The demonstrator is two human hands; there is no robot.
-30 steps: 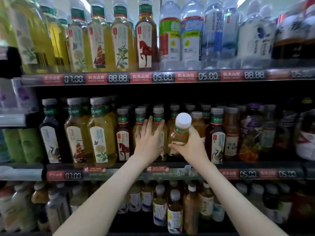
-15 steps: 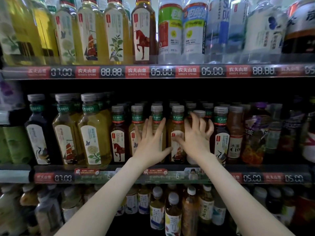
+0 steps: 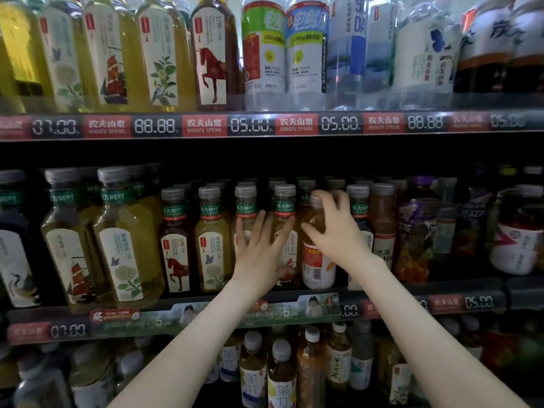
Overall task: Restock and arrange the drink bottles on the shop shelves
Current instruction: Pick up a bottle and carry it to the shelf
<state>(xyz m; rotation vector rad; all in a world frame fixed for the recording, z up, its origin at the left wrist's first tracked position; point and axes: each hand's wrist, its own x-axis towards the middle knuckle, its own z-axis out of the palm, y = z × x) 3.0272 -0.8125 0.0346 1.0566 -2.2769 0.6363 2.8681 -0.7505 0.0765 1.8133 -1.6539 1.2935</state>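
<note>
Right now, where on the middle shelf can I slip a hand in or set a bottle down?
Only the dark gap between the price rail and the bottle caps lets a hand pass. The front row stands packed; no bare spot shows.

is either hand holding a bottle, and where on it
The right hand grips the amber bottle round its shoulder, just below the cap. The left hand holds nothing: its straight fingers press flat on a tea bottle beside it.
</note>
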